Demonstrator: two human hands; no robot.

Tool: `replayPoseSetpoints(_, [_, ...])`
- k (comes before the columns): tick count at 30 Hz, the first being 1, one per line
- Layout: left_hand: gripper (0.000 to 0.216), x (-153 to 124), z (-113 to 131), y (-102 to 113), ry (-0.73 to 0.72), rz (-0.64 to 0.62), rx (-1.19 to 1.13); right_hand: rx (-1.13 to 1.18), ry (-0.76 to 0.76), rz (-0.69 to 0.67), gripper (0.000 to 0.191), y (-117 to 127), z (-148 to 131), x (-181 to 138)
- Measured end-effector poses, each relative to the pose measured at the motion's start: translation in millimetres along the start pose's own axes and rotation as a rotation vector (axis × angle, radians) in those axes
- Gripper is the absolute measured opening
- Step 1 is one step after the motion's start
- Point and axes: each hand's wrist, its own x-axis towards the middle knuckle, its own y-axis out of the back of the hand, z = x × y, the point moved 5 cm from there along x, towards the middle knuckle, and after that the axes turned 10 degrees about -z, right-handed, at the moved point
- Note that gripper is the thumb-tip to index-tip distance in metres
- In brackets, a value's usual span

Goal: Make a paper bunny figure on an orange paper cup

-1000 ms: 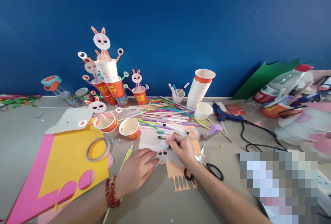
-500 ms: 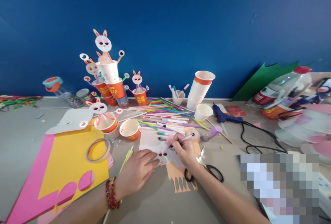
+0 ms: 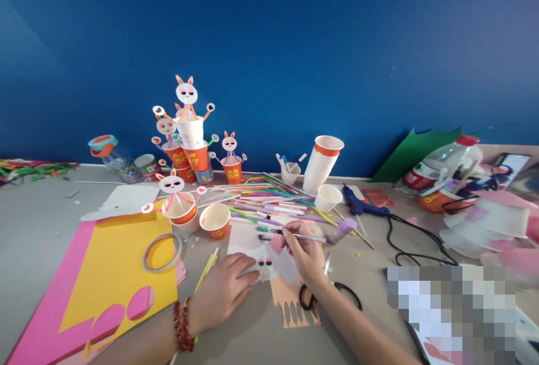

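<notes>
My left hand (image 3: 229, 289) lies flat, its fingertips on the edge of a round white paper rabbit face (image 3: 265, 265) with pink patches and black eyes. Under that face is a white sheet of paper (image 3: 241, 241). My right hand (image 3: 306, 255) pinches a pen (image 3: 309, 237) with a clear barrel, held nearly level above the sheet and apart from the face. Beside my right wrist are black-handled scissors (image 3: 348, 296), partly covered. Orange cut paper (image 3: 290, 303) sticks out below the sheet, and a dark marker (image 3: 264, 237) rests near my right fingertips.
Rabbit figures in paper cups (image 3: 194, 157) stand at the back left. Many markers and pipe cleaners (image 3: 269, 196) spread behind my hands, near a cup stack (image 3: 320, 165). A blue glue gun (image 3: 362, 202) is right; a tape roll (image 3: 162, 252) lies on yellow paper (image 3: 122, 264) left.
My right hand has lifted the pen off the rabbit face and turned it to nearly level. My left hand stays on the face. The whole view has shifted slightly.
</notes>
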Motion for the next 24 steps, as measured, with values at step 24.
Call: replayPoseSetpoints(24, [0.017, -2, -7, 28, 0.135, 0.095, -0.442, -0.058, -0.191, 0.128, 0.035, 76, -26, -86])
